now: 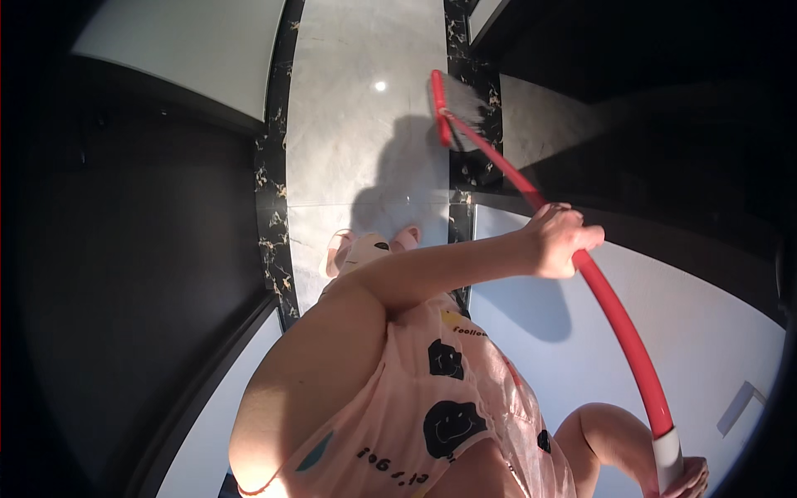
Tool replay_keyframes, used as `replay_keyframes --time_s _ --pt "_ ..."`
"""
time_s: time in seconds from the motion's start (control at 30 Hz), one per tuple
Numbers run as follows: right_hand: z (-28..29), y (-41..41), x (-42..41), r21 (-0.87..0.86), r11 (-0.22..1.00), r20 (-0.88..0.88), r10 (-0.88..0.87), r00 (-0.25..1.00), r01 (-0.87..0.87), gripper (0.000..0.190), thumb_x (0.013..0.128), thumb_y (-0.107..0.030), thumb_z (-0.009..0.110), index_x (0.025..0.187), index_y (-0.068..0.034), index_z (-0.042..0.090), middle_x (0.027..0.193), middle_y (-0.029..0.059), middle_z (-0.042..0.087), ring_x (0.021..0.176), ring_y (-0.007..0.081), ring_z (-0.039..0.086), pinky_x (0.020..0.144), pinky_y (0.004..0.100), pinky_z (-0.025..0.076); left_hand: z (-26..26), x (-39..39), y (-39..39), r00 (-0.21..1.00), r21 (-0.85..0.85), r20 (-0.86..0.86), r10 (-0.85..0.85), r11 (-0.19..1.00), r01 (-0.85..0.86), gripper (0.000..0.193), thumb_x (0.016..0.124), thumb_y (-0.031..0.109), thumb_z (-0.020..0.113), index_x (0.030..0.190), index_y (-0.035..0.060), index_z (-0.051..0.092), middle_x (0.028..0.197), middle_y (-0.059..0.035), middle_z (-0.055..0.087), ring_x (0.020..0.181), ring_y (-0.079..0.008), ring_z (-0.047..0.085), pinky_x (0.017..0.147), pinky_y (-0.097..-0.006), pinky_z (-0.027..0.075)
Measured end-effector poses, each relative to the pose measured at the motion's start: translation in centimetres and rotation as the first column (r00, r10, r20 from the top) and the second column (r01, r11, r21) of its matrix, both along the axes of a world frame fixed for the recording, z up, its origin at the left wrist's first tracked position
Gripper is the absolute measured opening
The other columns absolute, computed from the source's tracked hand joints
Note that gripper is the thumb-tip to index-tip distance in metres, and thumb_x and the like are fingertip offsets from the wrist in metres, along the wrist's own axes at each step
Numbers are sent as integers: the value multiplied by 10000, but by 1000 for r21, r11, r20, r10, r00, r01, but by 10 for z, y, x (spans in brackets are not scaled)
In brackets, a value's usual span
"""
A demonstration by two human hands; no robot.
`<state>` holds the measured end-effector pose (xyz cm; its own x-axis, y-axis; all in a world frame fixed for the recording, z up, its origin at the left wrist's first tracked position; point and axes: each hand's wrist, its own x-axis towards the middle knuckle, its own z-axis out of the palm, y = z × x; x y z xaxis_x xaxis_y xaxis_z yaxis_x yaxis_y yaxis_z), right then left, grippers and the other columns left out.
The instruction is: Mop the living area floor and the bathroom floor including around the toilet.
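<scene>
A red broom handle runs diagonally across the right side of my view. My left hand grips it partway along, the arm reaching across my body. Near the bottom right edge, my right hand, partly cut off by the frame, is closed around the white end section of the handle. At the far end, the red broom head is at the right side of the pale floor. Its blurred, light bristles spread over the black marbled border.
A pale tiled floor strip runs ahead between dark marbled borders. Dark doors or openings flank it, with a white wall close on my right. My feet in pink slippers stand on the tiles, beside my shadow.
</scene>
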<state>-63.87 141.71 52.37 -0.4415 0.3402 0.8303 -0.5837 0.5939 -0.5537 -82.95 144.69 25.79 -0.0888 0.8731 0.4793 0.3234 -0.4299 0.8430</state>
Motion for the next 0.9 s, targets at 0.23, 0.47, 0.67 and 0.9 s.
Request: replay_keyframes --time_s 0.23,0.47,0.67,0.9 --pt "-23 39 -13 -312 924 -291 129 948 -222 265 723 -272 569 522 -179 422 426 -107 462 389 -3 455 462 183 375 -2 -81 -9 991 16 -123 61 998 -60 294 546 47 647 828 98 580 602 -15 566 546 -238 580 491 -341 444" --pt "-187 80 -147 -455 793 604 -59 795 405 182 833 -170 577 818 9 609 656 90 582 647 191 577 656 374 486 -119 -239 -8 987 -558 -160 0 825 -90 92 701 107 584 772 111 643 722 -131 625 746 -325 615 638 -408 473" --pt "-142 124 -235 121 732 833 -442 332 670 282 749 -165 685 955 3 591 965 140 611 885 312 606 749 352 495 -225 -353 13 829 -734 -389 -401 679 -16 114 677 191 615 734 93 629 731 -166 617 749 -384 590 661 -454 463" --pt "-81 125 -154 222 -340 111 -922 -370 914 557 765 6 641 1276 0 418 901 107 616 725 138 618 624 232 496 -284 -360 149 860 -725 -326 -394 688 41 298 704 235 651 634 -45 576 561 -201 567 599 -372 612 526 -433 428"
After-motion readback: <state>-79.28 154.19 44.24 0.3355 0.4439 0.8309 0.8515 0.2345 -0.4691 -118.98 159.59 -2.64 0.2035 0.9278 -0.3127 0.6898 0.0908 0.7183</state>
